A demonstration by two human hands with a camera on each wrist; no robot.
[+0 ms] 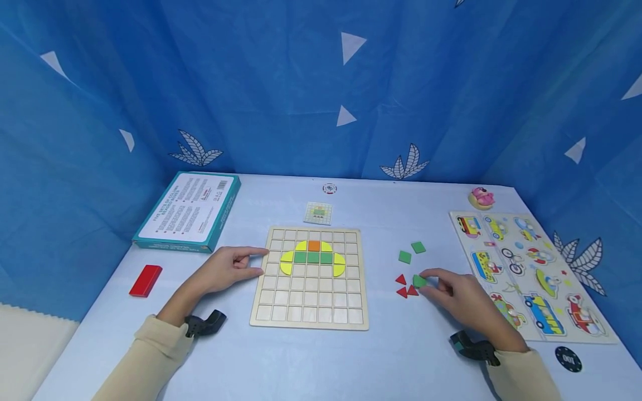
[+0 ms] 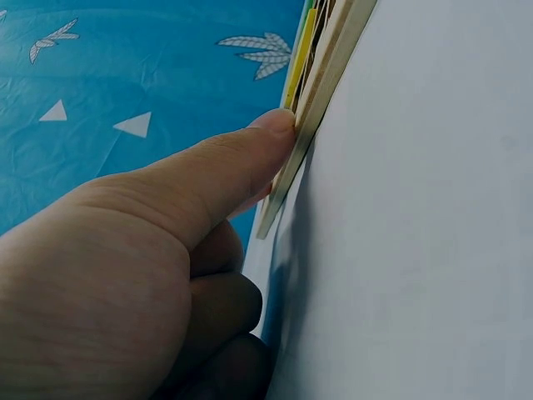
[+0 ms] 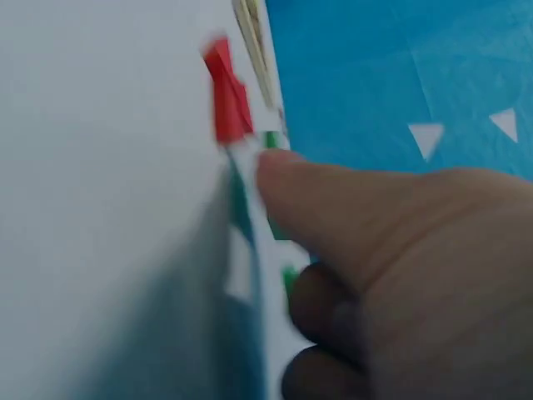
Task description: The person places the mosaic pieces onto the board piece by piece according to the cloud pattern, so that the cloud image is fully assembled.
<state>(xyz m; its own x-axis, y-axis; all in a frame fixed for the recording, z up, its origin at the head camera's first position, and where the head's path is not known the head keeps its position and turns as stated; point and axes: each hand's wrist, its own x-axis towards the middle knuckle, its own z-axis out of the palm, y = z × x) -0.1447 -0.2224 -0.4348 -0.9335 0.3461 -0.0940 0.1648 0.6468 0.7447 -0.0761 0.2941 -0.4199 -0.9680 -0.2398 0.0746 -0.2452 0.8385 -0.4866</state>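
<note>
My left hand [image 1: 229, 268] reaches the left edge of a square wooden grid board [image 1: 311, 320], index finger and thumb extended, tips right at the rim. In the left wrist view the thumb [image 2: 208, 175] lies against the board's edge. On the board, a row of green squares [image 1: 313, 257] has an orange square [image 1: 314, 245] above its middle and yellow rounded pieces [image 1: 339, 269] around it. My right hand [image 1: 463, 298] pinches a green square tile [image 1: 418, 281] between thumb and index finger, low beside three red triangles [image 1: 402, 292]. Two loose green squares [image 1: 404, 257] lie farther back.
A small pattern card [image 1: 318, 213] lies behind the board. At left are a teal-edged box [image 1: 185, 209] and a red block [image 1: 145, 280]. A vehicle picture puzzle [image 1: 531, 275], a pink figurine [image 1: 482, 197] and a black chip [image 1: 568, 359] sit at right.
</note>
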